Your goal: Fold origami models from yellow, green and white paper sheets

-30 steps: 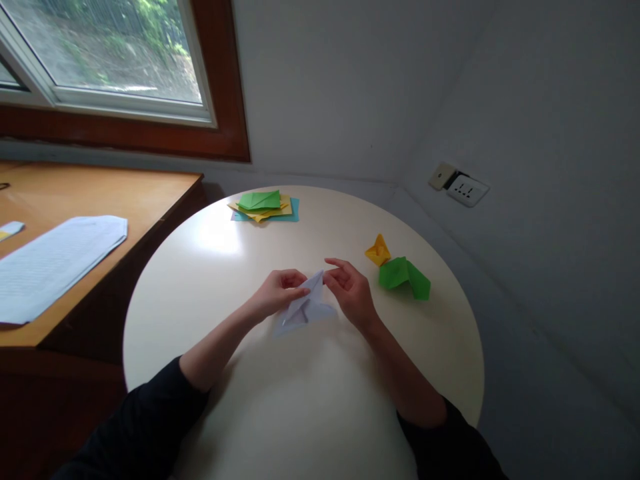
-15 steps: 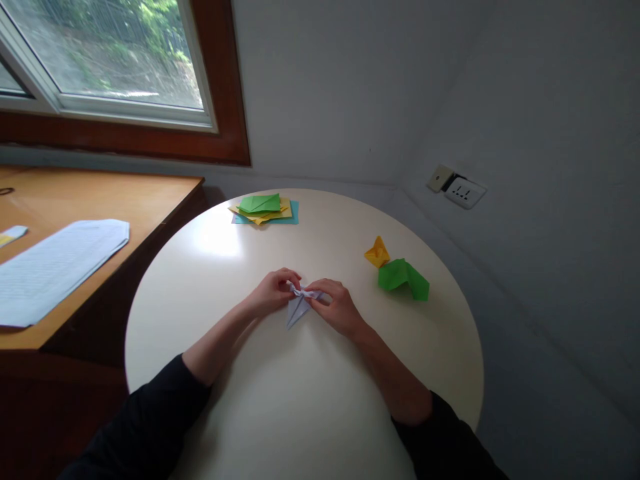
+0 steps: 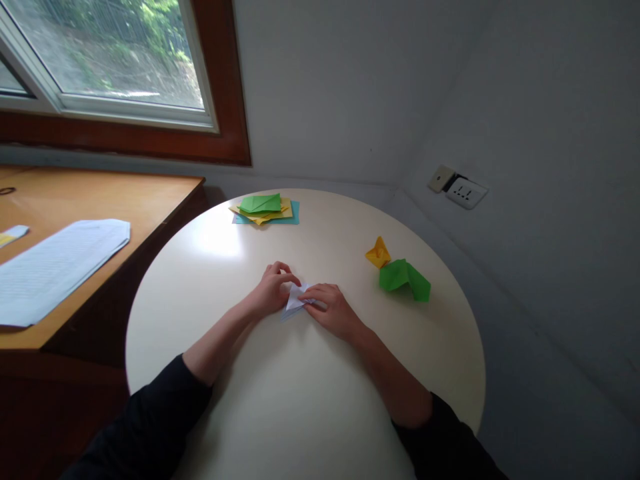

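A small piece of folded white paper (image 3: 295,300) lies between my hands near the middle of the round table (image 3: 300,400). It shows a triangular flap on top, and a pointed part extends toward me at its lower left. My left hand (image 3: 273,290) grips the paper's left side, fingers curled over it and the thumb hidden. On the right side, my right hand (image 3: 334,308) pinches the paper between thumb and fingers. Both hands cover parts of the folds.
To the right stand an orange folded paper piece (image 3: 379,253) and a green folded paper (image 3: 404,279). A stack of coloured papers (image 3: 265,208) lies at the far edge. Left is a wooden desk (image 3: 145,193) bearing printed sheets (image 3: 65,267). A wall socket (image 3: 466,192) is at right.
The white paper has been turned and its flap now lies as a flatter triangle, where before a crumpled upper edge was held between both hands. My hands have shifted only slightly.
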{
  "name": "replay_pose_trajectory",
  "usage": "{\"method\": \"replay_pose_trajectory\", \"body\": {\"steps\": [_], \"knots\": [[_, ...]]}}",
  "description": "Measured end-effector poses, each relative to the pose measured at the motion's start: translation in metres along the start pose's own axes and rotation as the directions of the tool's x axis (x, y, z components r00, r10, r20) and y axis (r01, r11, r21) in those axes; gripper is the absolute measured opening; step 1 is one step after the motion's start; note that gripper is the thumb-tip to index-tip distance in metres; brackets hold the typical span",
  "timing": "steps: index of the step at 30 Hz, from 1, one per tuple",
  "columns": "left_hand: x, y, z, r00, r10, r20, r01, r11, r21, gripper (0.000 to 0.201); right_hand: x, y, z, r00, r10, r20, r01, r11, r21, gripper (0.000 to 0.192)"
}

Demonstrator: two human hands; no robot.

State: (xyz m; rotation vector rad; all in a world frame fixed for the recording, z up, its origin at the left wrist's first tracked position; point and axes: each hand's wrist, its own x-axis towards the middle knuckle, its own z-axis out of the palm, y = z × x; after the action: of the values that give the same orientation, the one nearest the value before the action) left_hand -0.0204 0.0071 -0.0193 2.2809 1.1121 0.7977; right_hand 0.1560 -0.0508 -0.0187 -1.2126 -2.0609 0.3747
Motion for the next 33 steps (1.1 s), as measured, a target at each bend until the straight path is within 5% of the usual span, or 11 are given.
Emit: {"method": "replay_pose_trajectory", "body": {"steps": [5, 15, 23, 33], "knots": [[0.001, 0.002, -0.004, 0.993, -0.082, 0.088, 0.087, 0.995, -0.052, 0.023, 0.000, 0.000, 0.000, 1.000, 0.002, 0.026, -0.002, 1.000, -0.013, 0.020], [-0.002, 0.006, -0.006, 0.985, -0.058, 0.162, 0.094, 0.969, -0.230, 0.038, -0.001, 0.005, 0.001, 0.998, -0.045, -0.038, 0.041, 0.994, -0.106, 0.018], [-0.001, 0.018, -0.009, 0.980, 0.002, 0.199, 0.063, 0.944, -0.322, 0.020, -0.002, 0.007, -0.001, 0.994, -0.079, -0.080, 0.064, 0.982, -0.178, 0.019], [-0.003, 0.009, 0.005, 0.995, -0.028, 0.096, 0.052, 0.964, -0.261, 0.021, 0.000, 0.004, -0.002, 0.992, -0.100, -0.082, 0.079, 0.970, -0.231, 0.015]]}}
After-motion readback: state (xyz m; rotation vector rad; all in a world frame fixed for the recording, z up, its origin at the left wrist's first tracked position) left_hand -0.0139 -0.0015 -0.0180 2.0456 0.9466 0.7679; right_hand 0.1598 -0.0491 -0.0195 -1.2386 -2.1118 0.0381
